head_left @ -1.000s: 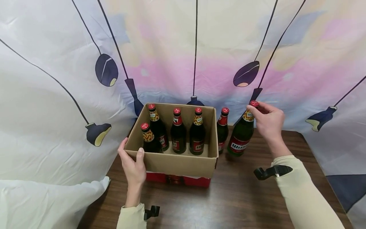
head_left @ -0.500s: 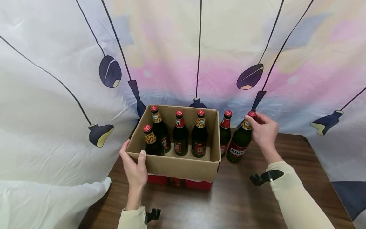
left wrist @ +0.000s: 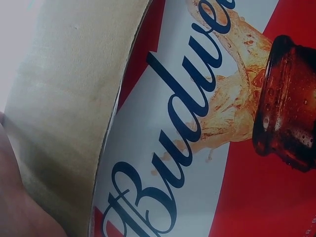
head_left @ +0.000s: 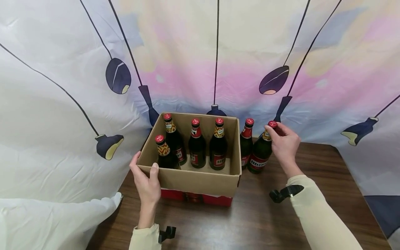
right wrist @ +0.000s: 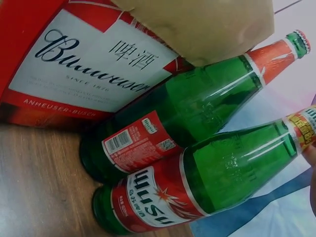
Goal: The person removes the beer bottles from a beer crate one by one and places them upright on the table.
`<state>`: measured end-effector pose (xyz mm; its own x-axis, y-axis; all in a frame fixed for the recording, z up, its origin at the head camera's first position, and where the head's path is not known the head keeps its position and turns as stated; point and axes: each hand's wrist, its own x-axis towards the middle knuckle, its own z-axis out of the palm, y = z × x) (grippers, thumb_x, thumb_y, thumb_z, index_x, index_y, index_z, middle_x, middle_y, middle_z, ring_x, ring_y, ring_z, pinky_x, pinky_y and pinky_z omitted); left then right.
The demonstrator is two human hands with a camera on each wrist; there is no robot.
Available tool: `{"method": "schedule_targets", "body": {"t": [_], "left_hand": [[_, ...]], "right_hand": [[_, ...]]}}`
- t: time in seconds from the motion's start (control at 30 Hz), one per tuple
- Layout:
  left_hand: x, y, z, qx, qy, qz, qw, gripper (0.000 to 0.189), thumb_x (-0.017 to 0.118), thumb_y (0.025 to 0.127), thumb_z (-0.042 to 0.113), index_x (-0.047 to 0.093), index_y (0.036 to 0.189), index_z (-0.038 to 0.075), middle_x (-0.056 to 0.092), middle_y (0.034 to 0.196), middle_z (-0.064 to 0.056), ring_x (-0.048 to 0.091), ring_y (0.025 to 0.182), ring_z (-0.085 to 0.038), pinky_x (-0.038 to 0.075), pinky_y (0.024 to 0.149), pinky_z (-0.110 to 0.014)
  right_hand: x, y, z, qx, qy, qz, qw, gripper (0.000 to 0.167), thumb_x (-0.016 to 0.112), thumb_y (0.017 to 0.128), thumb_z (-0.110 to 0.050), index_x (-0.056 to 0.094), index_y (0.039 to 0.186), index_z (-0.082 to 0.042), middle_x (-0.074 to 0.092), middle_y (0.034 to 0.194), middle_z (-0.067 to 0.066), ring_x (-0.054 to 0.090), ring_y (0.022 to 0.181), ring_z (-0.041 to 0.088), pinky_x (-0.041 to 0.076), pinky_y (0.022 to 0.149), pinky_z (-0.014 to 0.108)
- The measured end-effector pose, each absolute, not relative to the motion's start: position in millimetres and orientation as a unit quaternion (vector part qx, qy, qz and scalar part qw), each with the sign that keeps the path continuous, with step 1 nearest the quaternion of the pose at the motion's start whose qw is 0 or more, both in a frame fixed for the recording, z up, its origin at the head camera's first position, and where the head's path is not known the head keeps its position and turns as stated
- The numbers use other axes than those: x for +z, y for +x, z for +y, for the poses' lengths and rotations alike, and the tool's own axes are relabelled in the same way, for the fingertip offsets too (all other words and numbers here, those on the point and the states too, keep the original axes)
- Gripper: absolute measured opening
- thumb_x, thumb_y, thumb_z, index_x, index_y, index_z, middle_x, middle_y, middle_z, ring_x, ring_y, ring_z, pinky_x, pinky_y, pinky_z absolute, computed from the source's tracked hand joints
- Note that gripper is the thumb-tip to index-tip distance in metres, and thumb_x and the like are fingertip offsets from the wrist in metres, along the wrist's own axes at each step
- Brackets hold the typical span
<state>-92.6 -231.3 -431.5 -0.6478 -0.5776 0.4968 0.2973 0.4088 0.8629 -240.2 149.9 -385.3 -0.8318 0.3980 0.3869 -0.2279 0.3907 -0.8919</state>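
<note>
My left hand [head_left: 147,182] grips the near left corner of an open cardboard beer box [head_left: 193,178], thumb over the rim. In the left wrist view part of that hand [left wrist: 19,202] shows beside the box's plain flap and printed side. With thumb and fingers, my right hand [head_left: 285,146] pinches the neck of a green beer bottle [head_left: 258,154] just below its red cap. This bottle stands close beside another green beer bottle [head_left: 246,147], which is right against the box's right side. The right wrist view shows the held bottle's red label [right wrist: 158,197] and both bases at the tabletop.
Several capped beer bottles [head_left: 197,147] stand upright inside the box, the near left one partly hidden by the front wall. The dark wooden table [head_left: 250,215] reaches back to a patterned cloth [head_left: 243,41]. White fabric [head_left: 56,222] bunches at the left.
My right hand has moved left and down with the held bottle, bringing it onto the table, close beside the other bottle. My left hand keeps its grip on the box corner.
</note>
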Motion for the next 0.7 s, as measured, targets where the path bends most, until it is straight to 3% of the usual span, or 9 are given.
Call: {"method": "schedule_targets", "body": {"t": [0.47,0.6,0.7], "left_hand": [[-430.9,-91.8,-229.6,-0.537,0.1,-0.728,0.414,0.064,0.058,0.094,0.016,0.042,0.156,0.011,0.054,0.149,-0.018,0.051,0.121,-0.014,0.037,0.1,-0.022],[-430.0,-92.5,-229.8,-0.541,0.101,-0.726,0.412,0.064,0.057,0.095,0.016,0.042,0.157,0.012,0.053,0.149,-0.017,0.051,0.122,-0.016,0.037,0.1,-0.022],[-430.9,-93.0,-229.6,-0.545,0.101,-0.726,0.407,0.064,0.057,0.095,0.016,0.042,0.157,0.013,0.053,0.149,-0.017,0.051,0.122,-0.016,0.037,0.1,-0.023]], "right_hand": [[-387.5,-241.5,152.5,0.544,-0.054,-0.791,0.275,0.05,0.085,0.088,-0.038,0.078,0.125,-0.005,0.077,0.116,0.019,0.06,0.086,-0.011,0.048,0.077,0.006],[-381.9,-238.8,154.2,0.522,-0.042,-0.815,0.247,0.052,0.083,0.09,-0.042,0.076,0.128,-0.007,0.077,0.117,0.016,0.063,0.091,-0.002,0.048,0.078,0.007],[-374.4,-233.5,155.4,0.501,-0.038,-0.831,0.238,0.055,0.082,0.091,-0.042,0.074,0.133,-0.009,0.077,0.123,0.013,0.071,0.105,0.011,0.055,0.09,0.016]]}}
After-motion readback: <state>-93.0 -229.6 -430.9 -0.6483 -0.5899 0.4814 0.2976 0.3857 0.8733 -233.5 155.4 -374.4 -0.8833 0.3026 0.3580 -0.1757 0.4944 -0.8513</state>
